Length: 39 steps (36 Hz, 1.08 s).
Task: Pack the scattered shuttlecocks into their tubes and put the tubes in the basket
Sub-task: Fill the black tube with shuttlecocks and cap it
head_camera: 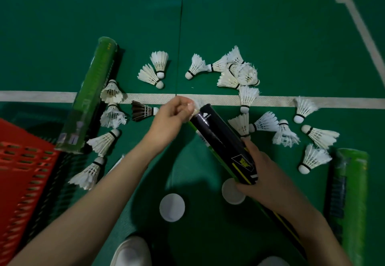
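Your left hand pinches a shuttlecock at the mouth of the black tube; right hand grips its base. Risk: skewed entry may crush feathers.

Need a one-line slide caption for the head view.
Left hand pinches a shuttlecock at the mouth of the black tube gripped by the right hand; loose shuttlecocks lie around.

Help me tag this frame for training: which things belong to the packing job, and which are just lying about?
Job: black tube in the right hand; shuttlecock pinched by the left hand; scattered shuttlecocks; green tubes; red basket; white caps.
Just there: court line; white shoe.
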Tool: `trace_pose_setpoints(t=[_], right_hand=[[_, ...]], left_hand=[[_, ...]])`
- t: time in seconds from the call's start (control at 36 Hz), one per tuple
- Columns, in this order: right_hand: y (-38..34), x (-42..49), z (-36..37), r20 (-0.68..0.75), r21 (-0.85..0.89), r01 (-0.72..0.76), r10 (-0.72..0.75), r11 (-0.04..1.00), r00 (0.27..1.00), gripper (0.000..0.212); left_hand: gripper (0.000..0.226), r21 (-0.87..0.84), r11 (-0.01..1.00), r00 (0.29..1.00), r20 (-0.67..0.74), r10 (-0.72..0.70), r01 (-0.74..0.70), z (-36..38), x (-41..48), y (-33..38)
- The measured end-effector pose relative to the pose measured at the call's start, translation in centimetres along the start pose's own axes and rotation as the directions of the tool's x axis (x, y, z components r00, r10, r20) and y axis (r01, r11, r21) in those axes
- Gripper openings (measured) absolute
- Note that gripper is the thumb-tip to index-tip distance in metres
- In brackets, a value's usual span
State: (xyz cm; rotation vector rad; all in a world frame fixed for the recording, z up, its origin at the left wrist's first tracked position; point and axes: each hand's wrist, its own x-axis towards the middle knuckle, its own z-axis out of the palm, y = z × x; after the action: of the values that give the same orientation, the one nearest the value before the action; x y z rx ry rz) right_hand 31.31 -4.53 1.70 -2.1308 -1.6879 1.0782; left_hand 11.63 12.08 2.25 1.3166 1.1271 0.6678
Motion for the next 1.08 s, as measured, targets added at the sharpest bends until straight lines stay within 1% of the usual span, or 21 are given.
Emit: trace_pose_setpoints(t=[0.08, 0.17, 0.22, 0.33, 0.44, 0.58, 0.72, 0.83, 0.92, 0.97, 1.0, 1.08], right_hand=[[0.2, -0.8, 0.0, 0.007, 0.008, 0.006, -0.006, 1.000, 1.000, 0.104], [0.6, -1.4, -0.1, -0.015, -0.004, 0.017, -0.017, 1.000, 1.000, 0.104], [0.9, -1.8, -0.2, -0.022, -0.007, 0.025, -0.025, 1.000, 0.999, 0.104], [1.2, -2.7, -0.5, -0.056, 0.043, 0.069, -0.067, 0.997, 0.996, 0.105], [1.4, -3.6, -0.7, -0.072, 0.096, 0.058, -0.051, 0.994, 0.996, 0.102], [2.2, -4.6, -1.1, -0.051, 0.096, -0.028, 0.033, 0.995, 0.998, 0.102], [3.4, -5.0, -2.3, -0.003, 0.097, -0.087, 0.088, 0.992, 0.996, 0.103], [4.1, -5.2, -3.6, 0.016, 0.093, -0.138, 0.137, 0.986, 0.990, 0.102], [4.3, -4.9, -4.0, 0.000, 0.037, -0.201, 0.201, 0.979, 0.979, 0.105], [4.6, -4.7, -4.1, -0.011, 0.017, -0.247, 0.247, 0.969, 0.969, 0.107], [4.8, -4.5, -4.2, -0.018, 0.015, -0.264, 0.264, 0.964, 0.964, 0.107], [5.4, -4.0, -4.4, -0.043, 0.030, -0.311, 0.313, 0.950, 0.949, 0.106]], left_hand=[[0.018, 0.130, 0.991, 0.999, 0.002, 0.037, -0.037, 0.9, -1.0, 0.2], [0.042, 0.135, 0.990, 0.999, -0.017, -0.028, 0.030, 1.4, -2.3, 0.7], [0.053, 0.147, 0.988, 0.999, 0.006, -0.050, 0.049, 1.8, -2.7, 1.0], [0.055, 0.054, 0.995, 0.996, 0.016, -0.088, 0.087, 2.9, -2.7, 1.9], [0.058, 0.073, 0.994, 0.994, 0.074, -0.083, 0.078, 3.7, -2.7, 2.2], [0.056, 0.161, 0.985, 0.983, 0.164, -0.086, 0.059, 4.7, -3.1, 1.9], [0.074, 0.184, 0.982, 0.970, 0.226, -0.085, 0.043, 7.1, -2.7, 2.5], [0.062, 0.168, 0.982, 0.952, 0.276, -0.132, 0.088, 8.7, -1.1, 2.2], [0.052, 0.199, 0.978, 0.954, 0.279, -0.114, 0.059, 9.8, 0.0, 1.3], [0.040, 0.219, 0.975, 0.967, 0.234, -0.097, 0.044, 10.5, 0.6, 0.3], [0.034, 0.219, 0.974, 0.977, 0.186, -0.100, 0.058, 10.7, 1.1, -0.1], [0.030, 0.183, 0.973, 0.986, 0.060, -0.156, 0.143, 11.2, 2.5, -1.2]])
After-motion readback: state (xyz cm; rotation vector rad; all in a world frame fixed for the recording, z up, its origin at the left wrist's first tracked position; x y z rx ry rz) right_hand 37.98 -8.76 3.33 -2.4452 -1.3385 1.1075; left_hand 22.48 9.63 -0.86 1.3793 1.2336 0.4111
